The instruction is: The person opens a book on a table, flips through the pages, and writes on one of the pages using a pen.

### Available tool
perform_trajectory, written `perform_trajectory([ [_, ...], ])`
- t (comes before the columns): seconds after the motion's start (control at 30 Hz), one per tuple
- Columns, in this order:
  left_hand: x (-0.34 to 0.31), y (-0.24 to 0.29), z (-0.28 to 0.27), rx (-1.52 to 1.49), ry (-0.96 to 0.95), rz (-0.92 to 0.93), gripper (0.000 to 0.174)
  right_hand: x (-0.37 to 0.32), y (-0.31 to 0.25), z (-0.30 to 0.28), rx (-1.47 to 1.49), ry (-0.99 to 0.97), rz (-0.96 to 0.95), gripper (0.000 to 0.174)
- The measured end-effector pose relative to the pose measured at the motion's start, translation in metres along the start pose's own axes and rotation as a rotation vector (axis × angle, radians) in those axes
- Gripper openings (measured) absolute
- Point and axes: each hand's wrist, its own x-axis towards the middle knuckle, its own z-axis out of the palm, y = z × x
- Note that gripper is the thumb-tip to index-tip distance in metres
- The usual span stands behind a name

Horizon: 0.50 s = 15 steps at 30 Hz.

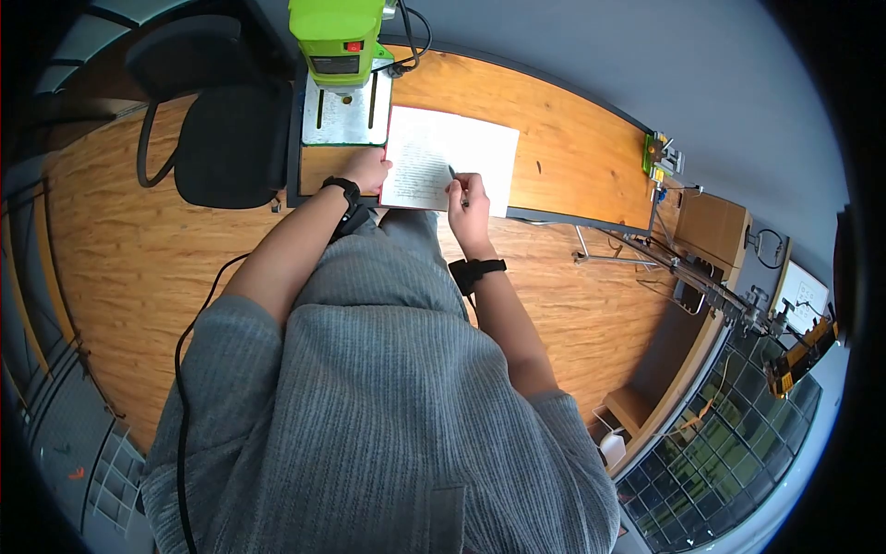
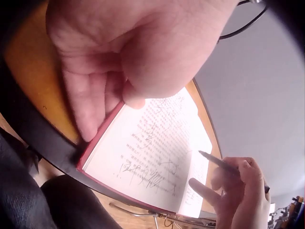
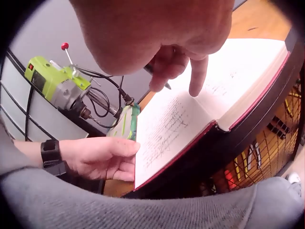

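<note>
An open book [image 1: 484,148] with a red cover lies near the table's front edge, its left page carrying printed text with handwritten scrawl over it. My left hand [image 1: 367,169] grips the book's left edge, the thumb on the page margin and the fingers at the cover's outer side, as the left wrist view shows. A dark pen [image 2: 220,163] is held in my right hand [image 1: 469,205], above the middle of the book. Its tip points toward the left page, close over the paper. One finger [image 3: 198,78] of that hand reaches down to the page near the book's gutter.
A green drill press [image 1: 337,37] with a slotted metal base [image 1: 346,115] stands just left of the book. Its black cable [image 1: 426,42] loops behind. A small clamp-like device [image 1: 660,157] sits at the wooden table's [image 1: 581,157] right end. A black chair [image 1: 226,143] stands at left.
</note>
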Motion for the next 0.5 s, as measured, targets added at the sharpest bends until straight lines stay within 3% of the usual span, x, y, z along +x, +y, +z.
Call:
perform_trajectory([
  [0.17,0.005,-0.006,0.000,0.010,-0.003,0.018,0.028,0.025,-0.002,0.002,-0.007,0.023,-0.063,0.022],
  [0.3,0.008,-0.008,0.002,-0.043,0.001,0.025,0.028,0.045,-0.003,0.001,0.037,-0.057,-0.038,0.015],
  [0.5,0.005,-0.007,0.001,-0.023,0.004,0.019,0.028,0.048,-0.005,0.003,0.032,-0.009,0.017,0.014],
])
